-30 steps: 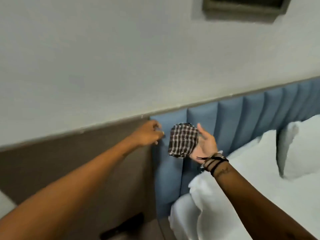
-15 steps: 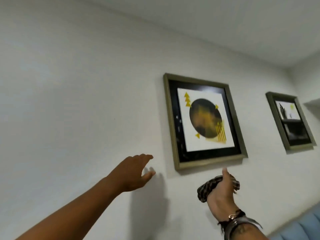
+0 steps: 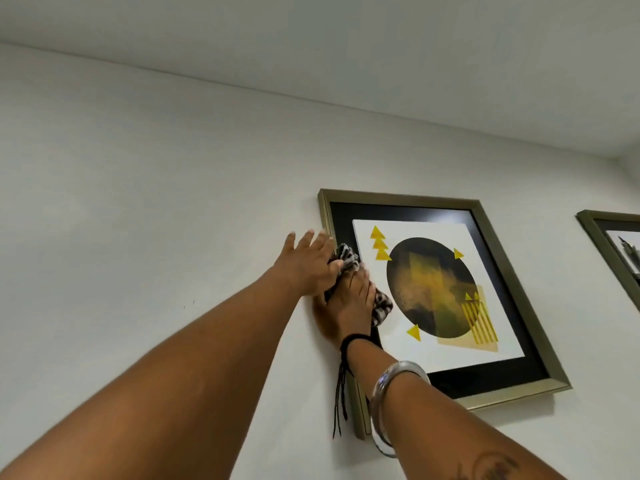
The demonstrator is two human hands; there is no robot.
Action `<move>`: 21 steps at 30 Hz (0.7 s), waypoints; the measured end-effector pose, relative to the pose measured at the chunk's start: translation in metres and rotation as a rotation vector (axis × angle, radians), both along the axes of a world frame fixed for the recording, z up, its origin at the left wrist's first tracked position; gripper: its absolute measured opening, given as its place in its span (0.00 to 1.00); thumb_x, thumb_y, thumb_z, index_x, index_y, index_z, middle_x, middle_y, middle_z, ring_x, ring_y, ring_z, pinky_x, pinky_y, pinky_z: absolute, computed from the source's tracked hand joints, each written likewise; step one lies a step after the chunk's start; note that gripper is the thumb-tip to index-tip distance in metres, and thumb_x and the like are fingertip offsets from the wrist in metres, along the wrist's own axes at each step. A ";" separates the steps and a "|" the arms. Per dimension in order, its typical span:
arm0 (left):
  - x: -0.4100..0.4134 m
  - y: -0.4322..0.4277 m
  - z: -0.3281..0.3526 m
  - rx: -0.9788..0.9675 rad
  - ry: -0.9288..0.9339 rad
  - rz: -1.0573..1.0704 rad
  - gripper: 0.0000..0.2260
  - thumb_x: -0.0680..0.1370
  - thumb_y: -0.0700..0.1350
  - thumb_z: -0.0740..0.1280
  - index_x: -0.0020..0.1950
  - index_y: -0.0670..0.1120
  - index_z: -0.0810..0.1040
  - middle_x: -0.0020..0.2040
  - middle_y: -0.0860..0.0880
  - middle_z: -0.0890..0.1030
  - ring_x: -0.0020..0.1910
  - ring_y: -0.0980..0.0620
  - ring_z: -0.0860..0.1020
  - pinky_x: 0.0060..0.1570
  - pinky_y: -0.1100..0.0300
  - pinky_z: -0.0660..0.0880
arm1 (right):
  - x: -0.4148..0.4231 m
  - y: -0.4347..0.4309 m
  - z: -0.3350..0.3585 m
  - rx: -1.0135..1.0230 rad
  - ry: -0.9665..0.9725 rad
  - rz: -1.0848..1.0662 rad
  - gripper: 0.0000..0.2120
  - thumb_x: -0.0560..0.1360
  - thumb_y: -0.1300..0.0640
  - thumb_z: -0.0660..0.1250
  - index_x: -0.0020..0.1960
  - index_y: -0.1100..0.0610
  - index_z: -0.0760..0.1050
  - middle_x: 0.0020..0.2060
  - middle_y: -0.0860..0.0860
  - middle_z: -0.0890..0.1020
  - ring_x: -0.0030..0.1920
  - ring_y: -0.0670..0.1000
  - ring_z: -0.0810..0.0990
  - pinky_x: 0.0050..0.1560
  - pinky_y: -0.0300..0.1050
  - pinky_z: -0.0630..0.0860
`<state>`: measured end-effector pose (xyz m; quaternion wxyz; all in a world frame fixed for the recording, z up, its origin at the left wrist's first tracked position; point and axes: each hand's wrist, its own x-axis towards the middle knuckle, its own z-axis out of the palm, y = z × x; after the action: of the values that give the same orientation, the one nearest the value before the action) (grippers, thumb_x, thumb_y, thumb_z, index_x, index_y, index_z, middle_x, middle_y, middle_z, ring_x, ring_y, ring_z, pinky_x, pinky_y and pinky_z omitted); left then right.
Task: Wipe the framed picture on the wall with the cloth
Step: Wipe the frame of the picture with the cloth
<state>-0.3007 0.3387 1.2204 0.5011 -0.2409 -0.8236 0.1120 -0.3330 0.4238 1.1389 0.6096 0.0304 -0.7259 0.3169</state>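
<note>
**Head view: both hands at the left edge of the framed picture**

Head camera looks steeply up a plain white wall toward the white ceiling. The landmark is the framed picture, a square brass-coloured frame with a black mat around a white print that bears a dark circle, yellow triangles and yellow stripes; it hangs on the wall right of centre.

Left of the picture, the bare left forearm rises from the lower left corner. The left hand lies with fingers spread wide and flat, its fingertips reaching the frame's left rail near the upper left corner, and its thumb side overlapping the cloth. It grips nothing that can be seen.

Just right of it, against the picture's left side, the right hand is closed around a bunched black-and-white checked cloth, pressing it onto the black mat and the white print's left edge. Cloth shows above the fingers and beside the knuckles, close to the dark circle. Below the hand, the wrist wears a black braided cord with loose ends hanging over the frame's lower left corner, and a silver metal bangle.

Far right of the picture, the edge of a second brass-framed picture hangs on the same wall, cut off by the view.
</note>
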 end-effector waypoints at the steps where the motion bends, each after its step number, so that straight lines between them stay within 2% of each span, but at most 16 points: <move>1: -0.003 0.004 0.000 -0.030 0.013 0.006 0.28 0.82 0.57 0.45 0.80 0.47 0.49 0.82 0.47 0.48 0.81 0.47 0.44 0.77 0.43 0.39 | -0.004 0.004 -0.004 0.042 0.031 -0.004 0.36 0.80 0.44 0.54 0.79 0.60 0.44 0.80 0.58 0.48 0.80 0.54 0.43 0.79 0.52 0.38; 3: -0.008 0.006 0.000 -0.057 0.026 0.018 0.29 0.82 0.58 0.45 0.80 0.48 0.48 0.82 0.47 0.45 0.81 0.48 0.42 0.77 0.44 0.38 | -0.009 0.013 -0.015 0.121 0.110 0.003 0.34 0.81 0.44 0.52 0.80 0.57 0.45 0.80 0.56 0.50 0.80 0.52 0.43 0.79 0.51 0.39; 6: -0.017 0.002 0.000 -0.074 0.060 0.034 0.30 0.81 0.60 0.44 0.81 0.48 0.44 0.82 0.48 0.42 0.80 0.48 0.40 0.77 0.45 0.37 | -0.017 0.025 -0.035 0.200 0.171 0.021 0.35 0.79 0.39 0.50 0.80 0.53 0.45 0.81 0.53 0.50 0.79 0.48 0.41 0.76 0.43 0.35; 9: -0.020 -0.003 0.000 -0.091 0.072 0.020 0.33 0.80 0.64 0.41 0.81 0.49 0.44 0.82 0.48 0.42 0.80 0.48 0.39 0.77 0.45 0.36 | -0.022 0.031 -0.056 0.264 0.143 0.002 0.38 0.78 0.34 0.47 0.80 0.52 0.42 0.81 0.49 0.45 0.79 0.46 0.39 0.74 0.39 0.32; 12: -0.019 -0.003 0.001 -0.125 0.078 0.027 0.35 0.79 0.66 0.39 0.81 0.48 0.45 0.82 0.47 0.43 0.80 0.48 0.40 0.77 0.44 0.37 | -0.022 0.034 -0.086 0.306 0.162 0.001 0.39 0.76 0.31 0.44 0.80 0.51 0.40 0.77 0.41 0.37 0.78 0.43 0.34 0.73 0.34 0.28; 15: -0.019 -0.005 0.005 -0.172 0.121 0.074 0.36 0.79 0.67 0.43 0.81 0.47 0.45 0.82 0.46 0.43 0.80 0.46 0.39 0.76 0.43 0.37 | -0.019 0.038 -0.121 0.372 0.143 -0.023 0.40 0.77 0.30 0.45 0.80 0.52 0.41 0.79 0.42 0.37 0.79 0.45 0.37 0.77 0.39 0.33; 17: -0.018 -0.004 0.005 -0.197 0.146 0.118 0.38 0.78 0.68 0.48 0.81 0.47 0.44 0.82 0.45 0.42 0.80 0.46 0.38 0.76 0.43 0.37 | -0.019 0.044 -0.133 0.400 0.140 -0.016 0.39 0.78 0.31 0.48 0.80 0.48 0.39 0.80 0.42 0.40 0.80 0.45 0.39 0.77 0.42 0.37; 19: -0.017 -0.003 0.005 -0.196 0.150 0.137 0.40 0.77 0.69 0.50 0.80 0.47 0.43 0.82 0.45 0.41 0.80 0.45 0.38 0.76 0.43 0.37 | -0.018 0.046 -0.132 0.406 0.147 -0.005 0.38 0.77 0.31 0.49 0.79 0.45 0.37 0.79 0.39 0.38 0.79 0.44 0.39 0.77 0.41 0.37; 21: -0.013 -0.003 0.004 -0.193 0.144 0.135 0.40 0.77 0.69 0.51 0.81 0.47 0.44 0.82 0.45 0.41 0.80 0.46 0.39 0.77 0.43 0.37 | -0.016 0.048 -0.117 0.428 0.159 -0.037 0.38 0.77 0.30 0.48 0.79 0.45 0.37 0.79 0.41 0.38 0.80 0.45 0.40 0.78 0.42 0.37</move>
<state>-0.3141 0.3362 1.2248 0.5248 -0.2234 -0.7852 0.2411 -0.3486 0.4715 1.0216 0.6503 0.1707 -0.7267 0.1411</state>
